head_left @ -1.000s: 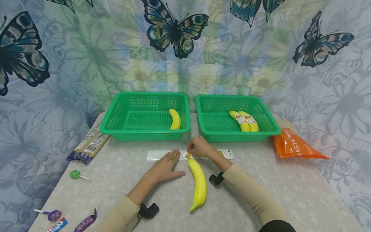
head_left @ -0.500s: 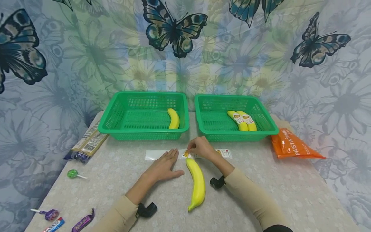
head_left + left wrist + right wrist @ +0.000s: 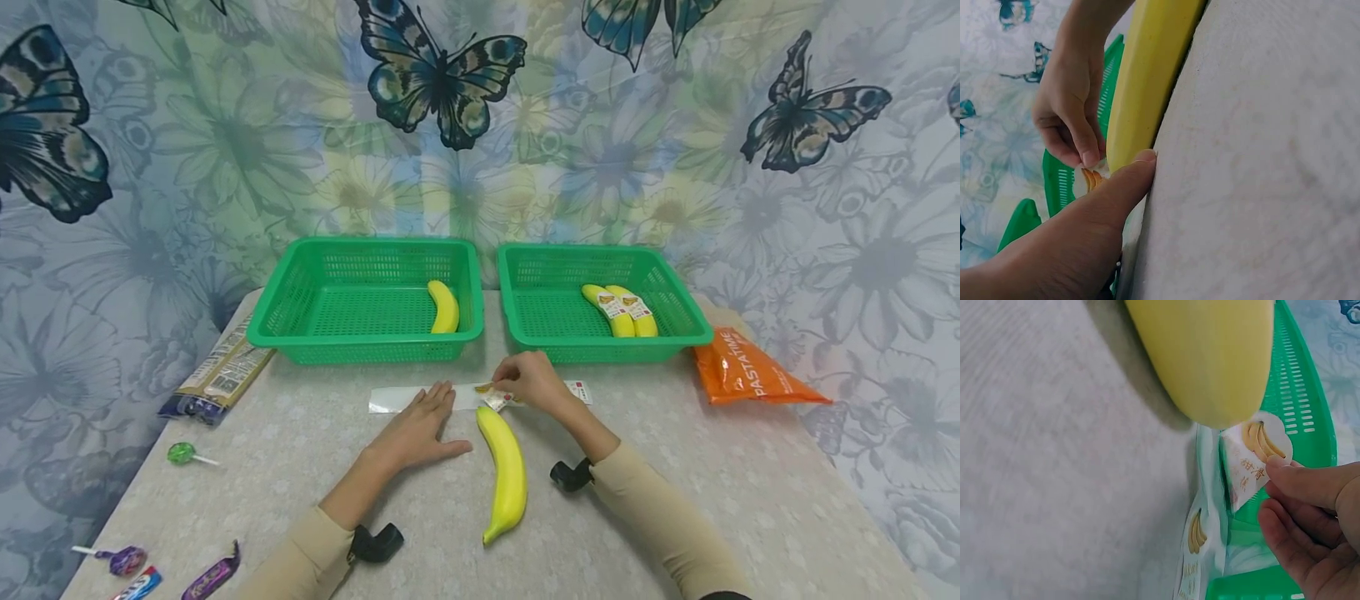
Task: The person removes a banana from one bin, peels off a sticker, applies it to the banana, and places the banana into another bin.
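A yellow banana lies lengthwise on the table between my forearms; it also fills the top of the right wrist view. My right hand pinches a small white banana sticker that stands lifted off the sticker strip just beyond the banana's far tip. My left hand rests flat on the table with its fingertips on the strip, and its thumb touches the banana's side.
Two green baskets stand behind the strip: the left one holds one banana, the right one two stickered bananas. An orange bag lies at right, a dark packet, a lollipop and candies at left.
My right hand has peeled the sticker up off the strip and drawn it slightly right. The left hand and the banana stay where they were.
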The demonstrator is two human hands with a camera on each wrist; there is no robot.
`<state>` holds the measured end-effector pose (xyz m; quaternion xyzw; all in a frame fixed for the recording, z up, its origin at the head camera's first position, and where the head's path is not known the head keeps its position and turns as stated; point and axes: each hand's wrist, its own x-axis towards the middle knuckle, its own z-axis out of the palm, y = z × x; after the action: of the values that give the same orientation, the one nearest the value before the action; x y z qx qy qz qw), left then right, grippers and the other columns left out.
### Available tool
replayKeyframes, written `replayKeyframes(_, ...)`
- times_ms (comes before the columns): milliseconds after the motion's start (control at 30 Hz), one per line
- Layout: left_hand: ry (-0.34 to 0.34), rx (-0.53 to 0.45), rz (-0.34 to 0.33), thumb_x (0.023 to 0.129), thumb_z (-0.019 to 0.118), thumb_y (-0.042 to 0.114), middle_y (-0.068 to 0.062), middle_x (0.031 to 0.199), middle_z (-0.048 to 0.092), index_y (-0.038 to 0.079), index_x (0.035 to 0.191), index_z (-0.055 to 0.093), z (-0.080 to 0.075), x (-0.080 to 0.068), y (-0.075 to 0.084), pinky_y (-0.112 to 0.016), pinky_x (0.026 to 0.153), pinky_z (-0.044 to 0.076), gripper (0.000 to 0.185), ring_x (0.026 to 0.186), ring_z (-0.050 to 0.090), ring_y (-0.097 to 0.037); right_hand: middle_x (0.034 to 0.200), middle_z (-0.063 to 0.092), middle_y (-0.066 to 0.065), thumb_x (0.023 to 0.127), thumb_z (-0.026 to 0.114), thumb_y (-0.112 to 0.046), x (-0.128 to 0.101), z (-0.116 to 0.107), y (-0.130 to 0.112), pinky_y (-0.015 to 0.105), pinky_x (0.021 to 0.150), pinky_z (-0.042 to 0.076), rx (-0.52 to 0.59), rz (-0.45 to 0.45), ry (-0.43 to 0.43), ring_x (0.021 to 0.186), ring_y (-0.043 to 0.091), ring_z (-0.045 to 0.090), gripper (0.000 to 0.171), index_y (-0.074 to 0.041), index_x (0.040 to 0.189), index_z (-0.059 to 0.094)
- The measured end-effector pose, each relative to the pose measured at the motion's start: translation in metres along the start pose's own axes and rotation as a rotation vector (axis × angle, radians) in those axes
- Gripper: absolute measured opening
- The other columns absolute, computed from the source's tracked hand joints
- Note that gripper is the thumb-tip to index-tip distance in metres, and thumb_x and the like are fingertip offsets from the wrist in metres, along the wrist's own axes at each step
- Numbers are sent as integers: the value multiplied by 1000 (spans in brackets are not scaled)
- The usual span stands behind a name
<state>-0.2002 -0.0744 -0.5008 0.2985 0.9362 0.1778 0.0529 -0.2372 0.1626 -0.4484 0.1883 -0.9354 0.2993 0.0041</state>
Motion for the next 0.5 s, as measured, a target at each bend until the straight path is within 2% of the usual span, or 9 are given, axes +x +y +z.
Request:
replayKeyframes(333,33,10,8,84,60,67,-19,160,25,-3,150,30,2,2,-3,-53,123,17,101,151,20,-32,82,76,0,85,76,-16,-11,-12,3,23,69,56,30,-2,71,74,9,68,4,-12,85,77)
replayKeyframes(500,66,21,17,82,62,67,-21,161,17,-5,151,25,0,3,-3,-55,122,16,107,151,15,-35,82,76,0,85,76,-16,-16,-16,2,23,68,56,41,3,96,74,9,67,4,-12,85,77)
